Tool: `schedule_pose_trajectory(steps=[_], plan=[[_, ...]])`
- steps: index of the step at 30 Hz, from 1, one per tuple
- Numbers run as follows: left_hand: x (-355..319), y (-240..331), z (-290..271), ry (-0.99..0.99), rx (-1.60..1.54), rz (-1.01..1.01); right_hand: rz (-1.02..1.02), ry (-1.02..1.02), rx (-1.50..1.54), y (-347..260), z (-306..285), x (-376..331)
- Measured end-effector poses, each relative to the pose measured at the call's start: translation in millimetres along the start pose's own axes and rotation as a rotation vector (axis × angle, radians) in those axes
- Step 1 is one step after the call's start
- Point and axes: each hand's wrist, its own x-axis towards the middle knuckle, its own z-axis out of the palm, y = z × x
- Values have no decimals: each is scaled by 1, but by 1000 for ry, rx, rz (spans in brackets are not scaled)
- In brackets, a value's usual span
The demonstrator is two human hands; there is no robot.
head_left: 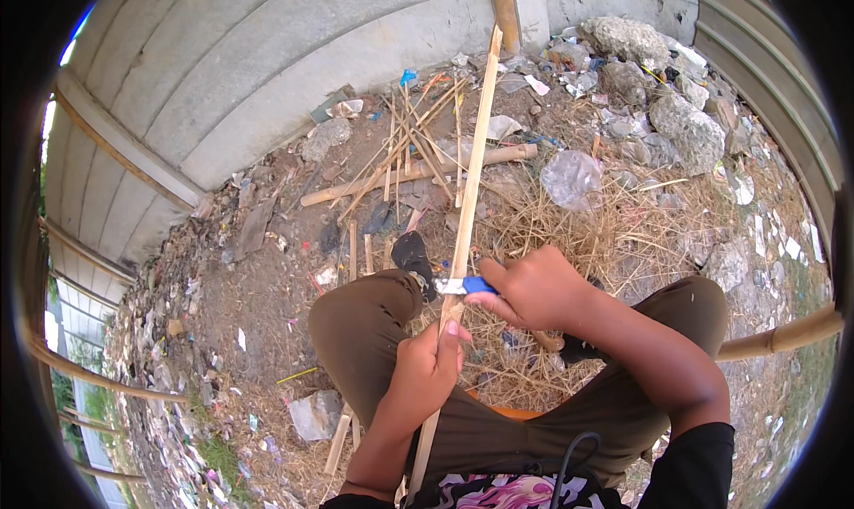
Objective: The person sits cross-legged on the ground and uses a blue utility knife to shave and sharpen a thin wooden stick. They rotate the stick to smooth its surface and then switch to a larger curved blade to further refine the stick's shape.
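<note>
Our left hand has its fingers closed around a pale strip, which slants from our lap toward the ground's far edge, by the concrete wall. Our right hand grips a blue-handled knife, blade against the strip. We judge this a shaving step; another stroke calls for steady support and a controlled angle.

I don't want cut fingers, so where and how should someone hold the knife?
Probably by the blue handle, coming from the right, as the right hand does. The knife lies crosswise, its blade pointing left over the wooden strip, so the handle end looks safest. The left hand grips the strip below the blade, so that side seems riskier.
</note>
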Motion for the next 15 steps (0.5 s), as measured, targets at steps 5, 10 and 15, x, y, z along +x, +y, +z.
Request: schedule_pose_trajectory(steps=[5,10,15], plan=[[2,3,0,1,31,-14,38,17,7,-6,2,0],[1,4,1,-7,61,-26,86,5,-5,1,-5,3],[2,6,2,-11,74,-13,102,14,37,0,-5,2]])
